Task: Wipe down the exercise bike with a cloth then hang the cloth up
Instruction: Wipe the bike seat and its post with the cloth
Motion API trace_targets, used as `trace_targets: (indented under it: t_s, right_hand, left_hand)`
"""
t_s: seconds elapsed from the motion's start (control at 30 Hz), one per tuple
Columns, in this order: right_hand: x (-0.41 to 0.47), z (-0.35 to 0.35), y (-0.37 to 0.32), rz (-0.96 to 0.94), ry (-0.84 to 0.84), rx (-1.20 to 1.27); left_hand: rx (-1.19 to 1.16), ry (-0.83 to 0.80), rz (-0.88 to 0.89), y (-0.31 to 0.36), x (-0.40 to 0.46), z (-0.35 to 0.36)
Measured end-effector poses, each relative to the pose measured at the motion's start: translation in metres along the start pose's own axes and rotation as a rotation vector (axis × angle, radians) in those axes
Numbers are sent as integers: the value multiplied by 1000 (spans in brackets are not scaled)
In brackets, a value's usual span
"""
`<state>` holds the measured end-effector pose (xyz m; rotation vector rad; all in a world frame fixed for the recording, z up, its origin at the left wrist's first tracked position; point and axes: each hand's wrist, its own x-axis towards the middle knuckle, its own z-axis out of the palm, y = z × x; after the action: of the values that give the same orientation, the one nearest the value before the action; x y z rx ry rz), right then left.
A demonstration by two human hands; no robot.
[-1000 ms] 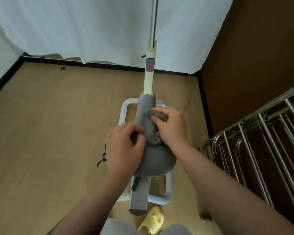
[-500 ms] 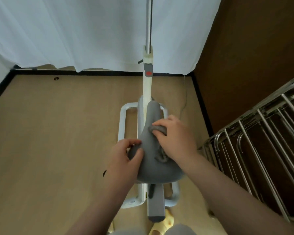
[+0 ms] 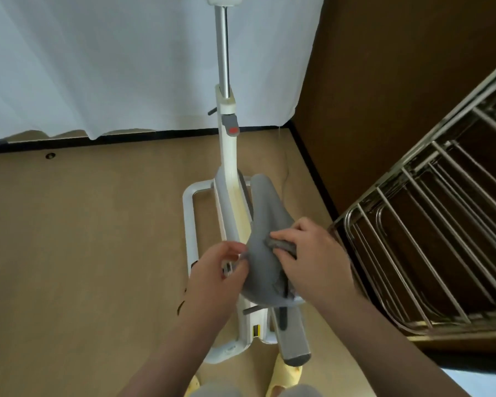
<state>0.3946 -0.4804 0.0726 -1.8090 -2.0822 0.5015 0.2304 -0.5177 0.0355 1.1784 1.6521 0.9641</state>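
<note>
Cloth (image 3: 282, 245) under right hand (image 3: 312, 262) on bike saddle (image 3: 262, 224); no legible writing.

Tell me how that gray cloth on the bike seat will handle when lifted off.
Probably floppy: the gray cloth lies bunched and folded under the right hand. Likely light, since it drapes to the seat. It should hang limp over a rail.

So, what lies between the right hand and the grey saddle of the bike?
In the head view, a folded grey cloth lies between them: the right hand presses it onto the saddle.
</note>
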Motion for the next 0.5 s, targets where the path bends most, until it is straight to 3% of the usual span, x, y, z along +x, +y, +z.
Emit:
trace_targets:
  t_s: [0.17, 0.33, 0.43, 0.5]
  right_hand:
    - [-16, -3, 15, 175, 146, 19]
    - [-62, 23, -7, 3, 216, -28]
    - [-64, 40, -2, 201, 551, 30]
    - [-69, 54, -12, 257, 647, 76]
  left_hand:
    - [68, -73, 106, 1, -1, -1]
    - [204, -166, 256, -3, 1, -7]
    - [207, -213, 286, -3, 3, -8]
    - [226, -265, 339, -1, 3, -9]
